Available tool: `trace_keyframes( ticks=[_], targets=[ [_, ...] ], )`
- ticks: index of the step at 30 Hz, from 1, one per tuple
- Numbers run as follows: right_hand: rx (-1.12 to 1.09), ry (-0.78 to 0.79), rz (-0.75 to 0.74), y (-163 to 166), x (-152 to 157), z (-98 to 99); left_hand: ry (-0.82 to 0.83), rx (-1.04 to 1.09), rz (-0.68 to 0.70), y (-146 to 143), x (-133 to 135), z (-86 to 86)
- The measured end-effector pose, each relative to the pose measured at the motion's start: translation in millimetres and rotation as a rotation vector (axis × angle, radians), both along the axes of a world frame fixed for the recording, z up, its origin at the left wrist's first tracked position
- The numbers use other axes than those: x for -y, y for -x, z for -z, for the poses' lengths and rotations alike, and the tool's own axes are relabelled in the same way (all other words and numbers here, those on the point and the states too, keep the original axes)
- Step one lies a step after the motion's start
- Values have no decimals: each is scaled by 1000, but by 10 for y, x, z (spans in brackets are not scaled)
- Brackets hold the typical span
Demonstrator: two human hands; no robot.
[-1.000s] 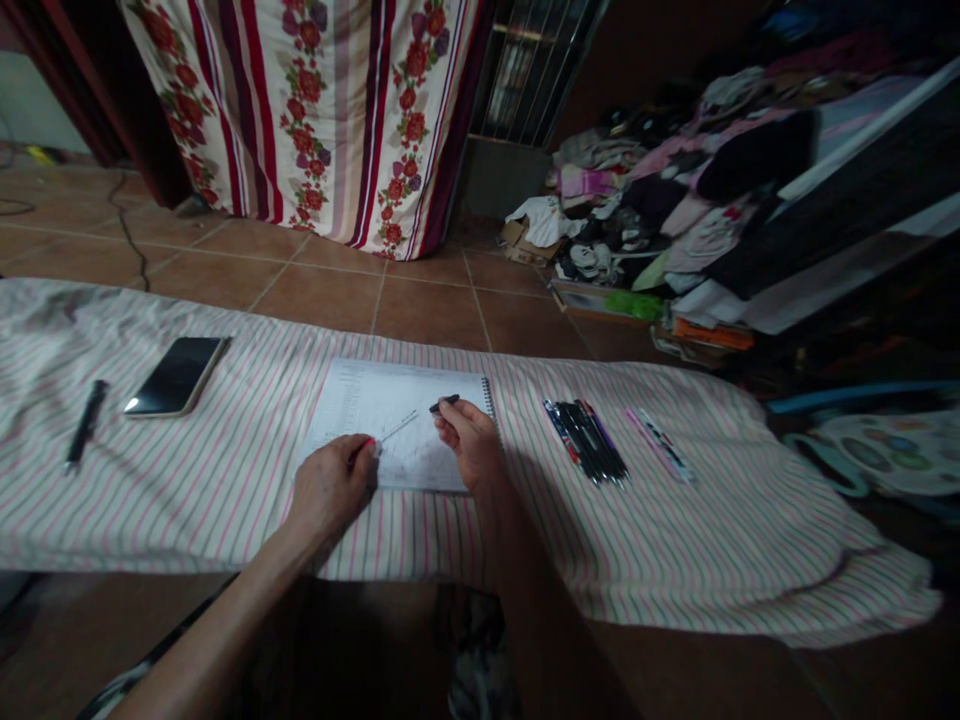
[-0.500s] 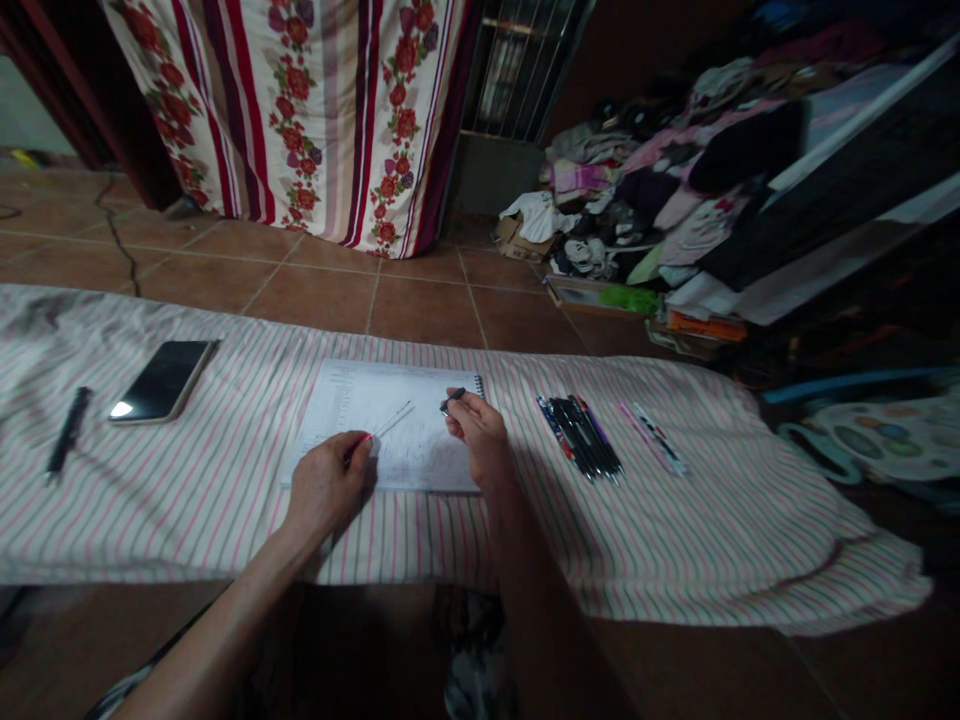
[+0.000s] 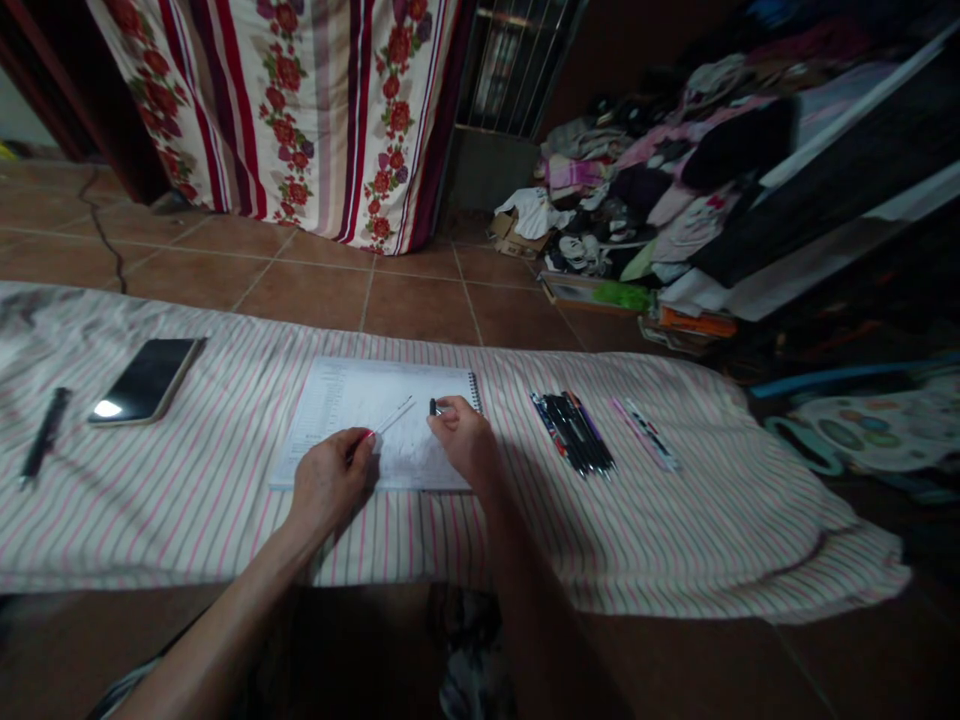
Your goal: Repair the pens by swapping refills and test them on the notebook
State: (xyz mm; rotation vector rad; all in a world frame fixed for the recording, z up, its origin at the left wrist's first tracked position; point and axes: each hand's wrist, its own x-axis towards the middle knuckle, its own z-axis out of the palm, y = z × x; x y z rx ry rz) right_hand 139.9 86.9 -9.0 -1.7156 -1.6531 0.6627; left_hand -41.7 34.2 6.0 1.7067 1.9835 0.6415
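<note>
Over an open spiral notebook [image 3: 397,380], both of my hands are at work. My left hand [image 3: 330,475] is closed on a thin pen refill [image 3: 394,414], which points up and to the right over the page; a thin line beside it may be a second one or a shadow. A spot of pink shows at the fingertips. My right hand [image 3: 465,437] pinches a short black pen part [image 3: 433,407], held upright, near the notebook's right side. Whether it is a cap or a piece of barrel I cannot tell. The refill and the black part are apart.
A row of black pens [image 3: 574,435] lies right of the notebook, with pink and white pens [image 3: 645,433] beyond. At left are a smartphone [image 3: 146,382] and a dark pen [image 3: 43,438]. All rest on a striped cloth [image 3: 420,545]. Clothes [image 3: 637,190] are piled behind.
My right hand has turned the black part from slanted to upright and moved it slightly left. My left hand still holds the refill. The whole view has shifted a little.
</note>
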Motion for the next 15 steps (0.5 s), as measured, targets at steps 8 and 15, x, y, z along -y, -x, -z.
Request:
trace_keyframes(
  ticks=[8, 15],
  targets=[
    [282, -135, -85, 21, 75, 70, 8, -5, 1, -7, 4, -15],
    [305, -129, -92, 16, 81, 65, 8, 20, 1, 3, 7, -22]
  ],
)
